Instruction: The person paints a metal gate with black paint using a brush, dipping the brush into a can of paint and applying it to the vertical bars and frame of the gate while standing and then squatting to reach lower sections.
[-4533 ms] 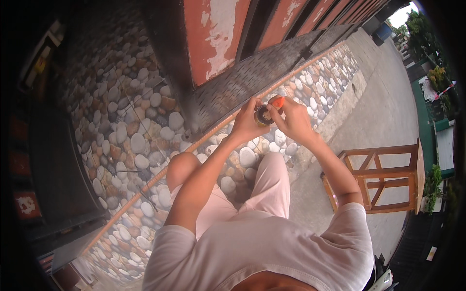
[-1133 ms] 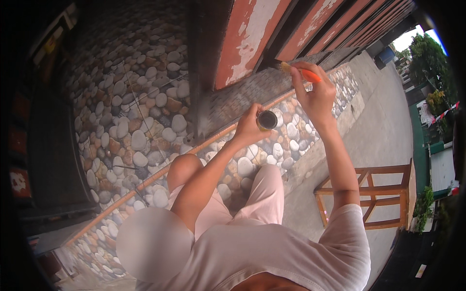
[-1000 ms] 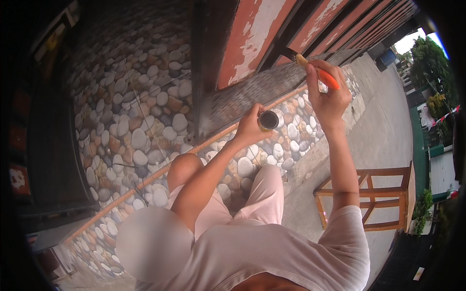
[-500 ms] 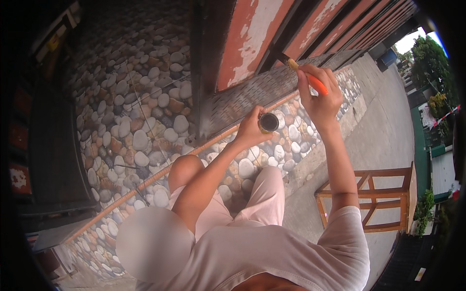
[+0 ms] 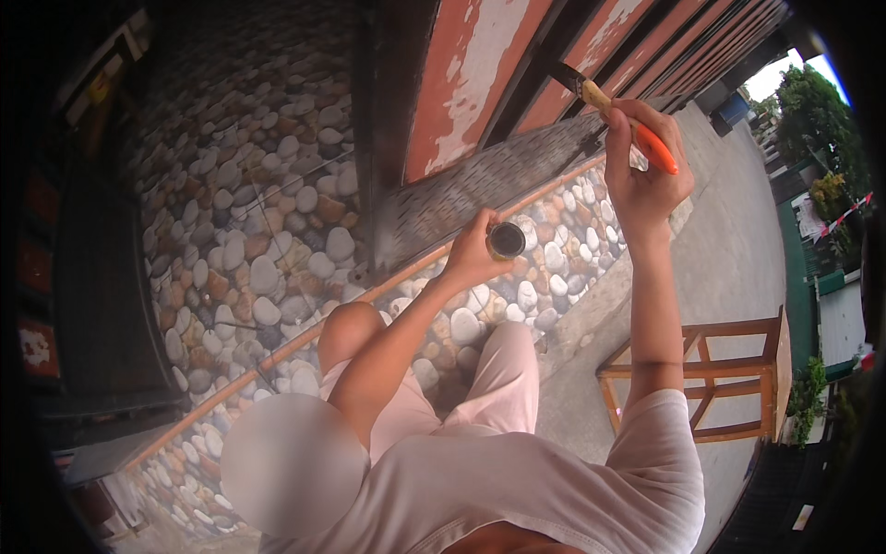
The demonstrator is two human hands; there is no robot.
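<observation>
My right hand [image 5: 653, 175] pinches a paintbrush [image 5: 593, 95] with an orange-tipped handle. Its dark bristles point up and left, at a dark upright bar [image 5: 528, 88] between the reddish panels; whether they touch it I cannot tell. Lower and to the left, my left hand [image 5: 478, 251] is wrapped round a small open can [image 5: 507, 241], with dark contents in view from above. The can is held over the pebble-patterned floor, in front of my knees. White paint patches or peeling show on the nearest reddish panel [image 5: 431, 111].
A patterned metal strip [image 5: 461, 185] runs along the foot of the panels, edged by an orange-brown line. Grey concrete [image 5: 729, 222] lies to the right, where a wooden frame [image 5: 729, 383] stands by my right elbow. Pebble-patterned flooring [image 5: 268, 212] spreads left. Plants stand at far right.
My right hand has moved right and slightly down with the brush, and more of the bristle end shows. The left hand and can have barely shifted.
</observation>
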